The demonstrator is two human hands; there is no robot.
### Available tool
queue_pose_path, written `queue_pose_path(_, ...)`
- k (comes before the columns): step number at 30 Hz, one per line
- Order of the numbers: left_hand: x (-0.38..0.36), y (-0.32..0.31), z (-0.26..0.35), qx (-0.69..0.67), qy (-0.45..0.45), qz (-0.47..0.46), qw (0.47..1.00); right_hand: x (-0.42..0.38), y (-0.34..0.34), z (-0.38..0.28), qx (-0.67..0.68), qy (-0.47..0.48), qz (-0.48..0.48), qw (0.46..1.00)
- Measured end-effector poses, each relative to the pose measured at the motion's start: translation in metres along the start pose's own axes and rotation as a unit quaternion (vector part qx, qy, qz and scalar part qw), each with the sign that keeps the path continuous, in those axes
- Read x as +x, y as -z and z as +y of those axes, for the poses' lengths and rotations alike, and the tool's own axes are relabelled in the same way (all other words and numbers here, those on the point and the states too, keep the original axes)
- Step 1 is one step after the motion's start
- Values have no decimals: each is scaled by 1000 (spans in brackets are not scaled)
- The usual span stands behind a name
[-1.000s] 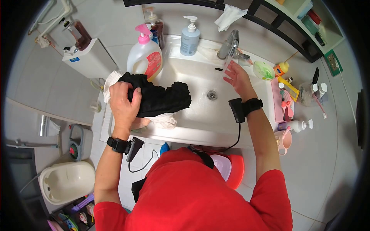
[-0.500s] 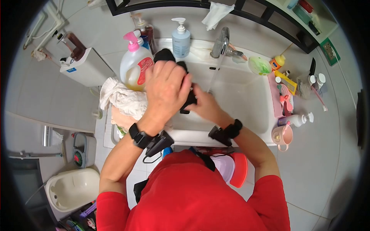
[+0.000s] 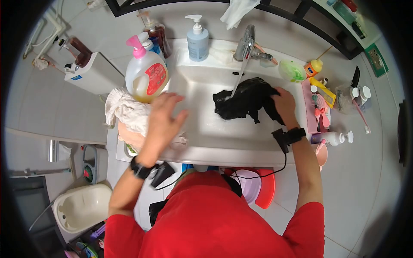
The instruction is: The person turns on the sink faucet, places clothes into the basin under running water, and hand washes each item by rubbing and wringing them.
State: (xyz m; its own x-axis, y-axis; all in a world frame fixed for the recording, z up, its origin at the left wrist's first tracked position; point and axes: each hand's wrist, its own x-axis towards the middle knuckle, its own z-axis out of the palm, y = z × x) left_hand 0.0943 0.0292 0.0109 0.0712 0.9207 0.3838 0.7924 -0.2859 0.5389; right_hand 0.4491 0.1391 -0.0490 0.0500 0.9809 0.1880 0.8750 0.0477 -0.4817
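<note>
A black cloth (image 3: 249,98) lies spread in the white sink (image 3: 202,133), its left part under the stream from the running faucet (image 3: 246,43). My right hand (image 3: 285,104) grips the cloth's right end near the sink's right wall. Over the sink's left edge, my left hand (image 3: 165,118) hangs with fingers apart and nothing in it. Just left of that hand is a bundle of white cloth (image 3: 125,109), with a peach cloth (image 3: 131,135) under it.
A large pink-pump bottle (image 3: 147,75) and a blue pump bottle (image 3: 198,42) stand along the sink's back left. To the right are a green soap dish (image 3: 291,71), a pink tray (image 3: 308,105) and a white pump bottle (image 3: 333,138).
The black cloth went from between both hands down into the sink under the water. My left hand let go and moved left; my right hand moved right with one end.
</note>
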Motion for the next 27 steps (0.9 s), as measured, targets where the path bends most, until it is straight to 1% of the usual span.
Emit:
queue_pose_path(1, -10, 20, -4, 24, 1, 5, 1000, 3, 6, 6, 1, 0, -2, 1000)
queue_pose_path(3, -23, 52, -17, 159, -15, -9, 987, 7, 15, 17, 110, -44, 7, 993)
queue_pose_path(4, -27, 62, -29, 160, -14, -10, 987, 8, 15, 21, 166, -42, 20, 985)
queue_pose_path(6, -34, 74, -50, 265, -8, -85, 961, 9, 8, 31, 170, -46, 3, 984)
queue_pose_path(8, -35, 70, -61, 255, -9, -96, 962, 4, 0, 32, 173, -51, -13, 983)
queue_pose_path(9, -34, 69, -64, 243, -11, -107, 964, -2, -3, 31, 42, -22, -100, 994)
queue_pose_path(10, -32, 67, -64, 250, -13, -105, 962, -5, -5, 28, -90, 7, -184, 979)
queue_pose_path(11, -28, 69, -61, 249, -15, -105, 963, -8, -7, 21, -91, 6, -183, 979)
queue_pose_path(13, -20, 76, -52, 250, 6, -136, 959, -12, -12, -1, -18, 84, -146, 986)
queue_pose_path(14, -22, 77, -53, 251, 6, -135, 958, -13, -7, -21, 16, 80, -169, 982)
queue_pose_path(15, -23, 77, -55, 245, -9, -137, 960, -11, -17, -28, 18, 80, -168, 982)
queue_pose_path(17, -24, 76, -58, 241, -29, -138, 960, -2, -39, -36, 200, 92, -197, 955)
queue_pose_path(18, -26, 75, -58, 216, -51, -109, 969, 0, -35, -55, 201, 90, -195, 956)
queue_pose_path(19, -26, 73, -58, 191, -72, -80, 976, 2, -28, -74, 273, 1, -241, 931)
queue_pose_path(20, -23, 73, -51, 191, -74, -80, 976, 6, -25, -87, 341, -88, -284, 892)
queue_pose_path(21, -18, 74, -38, 187, -83, -62, 977, 12, -32, -91, 342, -88, -283, 892)
queue_pose_path(22, -12, 76, -24, 184, -90, -43, 978, 19, -41, -93, 443, -120, -237, 856)
queue_pose_path(23, -7, 79, -9, 187, -89, -42, 977, 25, -47, -95, 538, -151, -187, 808)
queue_pose_path(24, 0, 82, 7, 171, -88, -45, 980, 31, -46, -99, 566, -155, -183, 788)
queue_pose_path(25, 8, 84, 23, 155, -87, -47, 983, 34, -43, -101, 568, -154, -184, 787)
queue_pose_path(26, 17, 86, 40, 157, -88, -47, 983, 37, -39, -102, 584, -129, -201, 776)
queue_pose_path(27, 26, 87, 56, 129, -94, -26, 987, 38, -33, -102, 598, -105, -217, 764)
